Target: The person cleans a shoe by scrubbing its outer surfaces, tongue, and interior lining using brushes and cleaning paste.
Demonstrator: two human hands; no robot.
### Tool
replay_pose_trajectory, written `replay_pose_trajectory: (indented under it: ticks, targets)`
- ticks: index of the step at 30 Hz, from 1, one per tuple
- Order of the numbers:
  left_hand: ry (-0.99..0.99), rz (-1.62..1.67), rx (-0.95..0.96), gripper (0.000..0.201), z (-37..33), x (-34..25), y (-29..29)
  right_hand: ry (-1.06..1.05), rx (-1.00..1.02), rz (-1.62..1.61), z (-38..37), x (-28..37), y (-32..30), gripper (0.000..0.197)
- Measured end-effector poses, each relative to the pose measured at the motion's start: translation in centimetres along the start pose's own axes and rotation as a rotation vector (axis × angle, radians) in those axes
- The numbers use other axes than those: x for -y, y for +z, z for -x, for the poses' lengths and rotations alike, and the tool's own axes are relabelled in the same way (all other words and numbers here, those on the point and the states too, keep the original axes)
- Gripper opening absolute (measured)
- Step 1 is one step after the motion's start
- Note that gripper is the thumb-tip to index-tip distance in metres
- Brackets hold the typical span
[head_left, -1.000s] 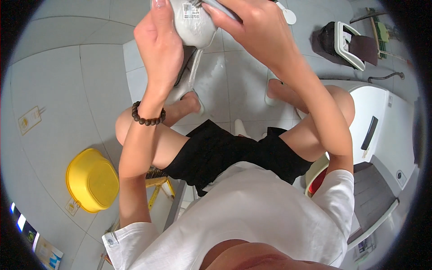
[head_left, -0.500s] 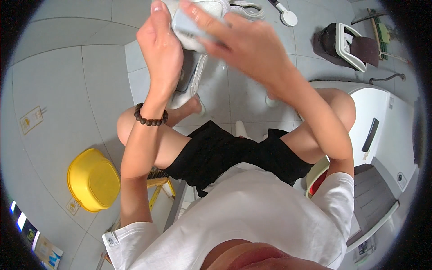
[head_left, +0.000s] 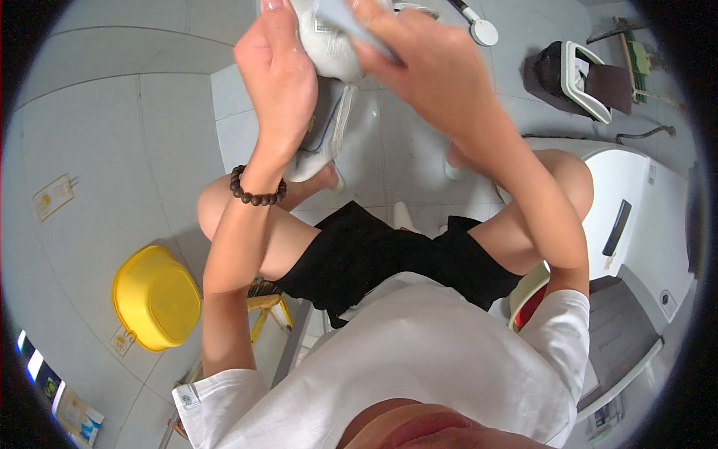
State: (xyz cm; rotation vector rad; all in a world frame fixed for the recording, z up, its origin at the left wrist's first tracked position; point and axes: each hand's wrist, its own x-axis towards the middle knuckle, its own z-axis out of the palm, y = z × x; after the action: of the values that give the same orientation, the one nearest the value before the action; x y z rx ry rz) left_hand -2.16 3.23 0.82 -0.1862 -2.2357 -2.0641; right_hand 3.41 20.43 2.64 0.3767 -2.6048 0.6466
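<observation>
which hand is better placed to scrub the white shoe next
Probably the right hand: it holds what looks like a grey-blue brush at the white shoe, while the left hand grips that shoe.

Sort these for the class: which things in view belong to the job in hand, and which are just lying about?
In the job:
White shoe, in the left hand
Grey-blue tool, blurred, probably a brush, in the right hand

Apparently just about:
Yellow basin
Bin
</observation>
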Motion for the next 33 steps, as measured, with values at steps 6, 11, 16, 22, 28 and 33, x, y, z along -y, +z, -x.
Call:
replay_pose_trajectory:
  ticks: [6,11,16,22,28,33]
  targets:
    - [0.015,-0.023,-0.01,0.045,0.0,0.3,-0.6,-0.035,0.051,-0.156,-0.3,-0.4,0.1,0.072]
    - [0.01,-0.038,-0.021,0.044,0.2,-0.2,-0.3,-0.087,-0.007,-0.091,1.7,1.0,1.8,0.072]
    - [0.007,-0.025,-0.033,0.045,0.8,-1.1,0.6,-0.026,-0.029,-0.021,-0.4,-1.2,0.5,0.073]
    - [0.049,-0.061,-0.012,0.047,0.1,-0.3,0.0,-0.04,-0.039,-0.014,1.0,0.2,1.5,0.063]
    - [0.19,-0.179,0.041,0.049,0.2,0.8,-0.3,-0.021,-0.022,-0.164,-0.1,-0.9,0.3,0.073]
    - [0.183,-0.189,0.016,0.05,0.6,0.2,0.1,0.016,0.147,-0.132,0.0,-0.1,-0.7,0.072]
